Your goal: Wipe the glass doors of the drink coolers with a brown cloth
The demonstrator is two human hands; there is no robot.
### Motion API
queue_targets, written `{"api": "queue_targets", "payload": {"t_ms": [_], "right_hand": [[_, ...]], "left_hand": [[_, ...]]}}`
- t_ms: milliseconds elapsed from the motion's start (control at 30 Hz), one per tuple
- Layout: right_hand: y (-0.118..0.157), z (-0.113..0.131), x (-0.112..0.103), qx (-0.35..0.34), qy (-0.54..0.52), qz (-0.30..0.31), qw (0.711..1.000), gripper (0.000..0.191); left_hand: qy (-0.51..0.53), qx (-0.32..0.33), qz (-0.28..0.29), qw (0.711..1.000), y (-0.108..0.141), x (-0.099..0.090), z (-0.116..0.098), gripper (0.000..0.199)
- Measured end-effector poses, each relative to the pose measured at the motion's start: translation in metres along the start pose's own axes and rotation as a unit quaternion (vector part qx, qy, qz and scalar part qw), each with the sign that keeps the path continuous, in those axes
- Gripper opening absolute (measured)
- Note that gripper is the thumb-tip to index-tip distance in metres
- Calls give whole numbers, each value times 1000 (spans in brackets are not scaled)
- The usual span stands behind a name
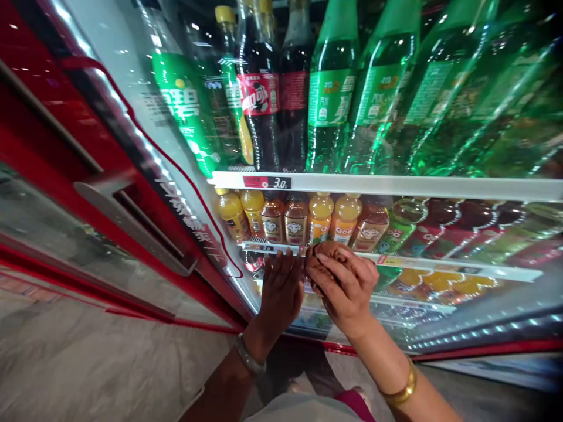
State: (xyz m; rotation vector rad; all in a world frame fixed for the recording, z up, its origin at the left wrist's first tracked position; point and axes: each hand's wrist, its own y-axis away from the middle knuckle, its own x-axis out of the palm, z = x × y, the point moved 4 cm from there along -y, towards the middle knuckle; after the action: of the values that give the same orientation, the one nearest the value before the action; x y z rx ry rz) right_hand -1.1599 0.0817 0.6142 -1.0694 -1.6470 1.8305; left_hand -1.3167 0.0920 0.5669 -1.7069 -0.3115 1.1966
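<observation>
My right hand grips a crumpled brown cloth, with its fingers bent over the top. The cloth is in front of the lower shelves of a lit drinks fridge, apparently against its glass. Just left of the cloth, my left hand is raised with its fingers stretched out and nothing in it. Whether its palm touches the glass I cannot tell. Behind the hands stand small juice bottles on a shelf, partly hidden by the cloth and fingers.
Tall green bottles and dark cola bottles fill the upper shelf, above a white price rail. At left is a red door frame with a grey handle. Grey floor lies below.
</observation>
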Motion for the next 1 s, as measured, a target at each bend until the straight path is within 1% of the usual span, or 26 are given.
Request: {"api": "queue_targets", "payload": {"t_ms": [33, 100, 167, 233, 300, 333, 400, 467, 500, 533, 600, 700, 767, 833, 933, 1000], "right_hand": [[0, -4, -3, 11, 8, -9, 1000, 22], [12, -9, -6, 40, 23, -7, 999, 26], [35, -8, -2, 52, 28, 31, 998, 28], [55, -2, 7, 38, 26, 77, 996, 30], [62, 0, 13, 12, 21, 95, 995, 31], [58, 0, 14, -5, 20, 92, 996, 29], [42, -7, 8, -30, 15, 65, 997, 21], [25, -20, -4, -25, 21, 27, 999, 17], [20, -26, -10, -11, 30, 11, 999, 18], [19, -32, -15, 4, 39, 1, 999, 21], [28, -37, -20, 19, 49, -2, 999, 26], [51, -34, -13, 13, 22, 22, 999, 23], [53, -31, -5, 37, -7, 42, 998, 23], [41, -31, -1, 63, -44, 48, 996, 29], [19, -38, -6, 65, -109, 10, 992, 36], [17, -44, -11, 59, -143, -12, 988, 36]], "left_hand": [[0, -2, 0, 1000, 0, 2, 1, 71], [6, -4, -7, 1000, 0, 6, 0, 73], [14, -9, -17, 1000, -1, 9, -2, 73], [22, -11, -25, 999, -3, 13, -3, 69], [31, -10, -27, 999, -3, 17, -4, 66], [35, -9, -27, 999, -4, 19, -5, 66], [34, -10, -32, 999, -4, 22, -5, 68], [19, -13, -37, 999, -4, 25, -6, 71], [10, -15, -37, 999, -4, 26, -7, 72], [1, -16, -38, 999, -5, 27, -8, 74], [-13, -20, -40, 999, -6, 28, -10, 76], [-32, -24, -44, 998, -6, 27, -12, 77], [-42, -19, -40, 998, -5, 26, -13, 72], [-50, -15, -31, 998, -5, 24, -14, 67], [-65, -23, -19, 997, -6, 19, -16, 66], [-82, -31, -12, 996, -6, 15, -19, 67]]}}
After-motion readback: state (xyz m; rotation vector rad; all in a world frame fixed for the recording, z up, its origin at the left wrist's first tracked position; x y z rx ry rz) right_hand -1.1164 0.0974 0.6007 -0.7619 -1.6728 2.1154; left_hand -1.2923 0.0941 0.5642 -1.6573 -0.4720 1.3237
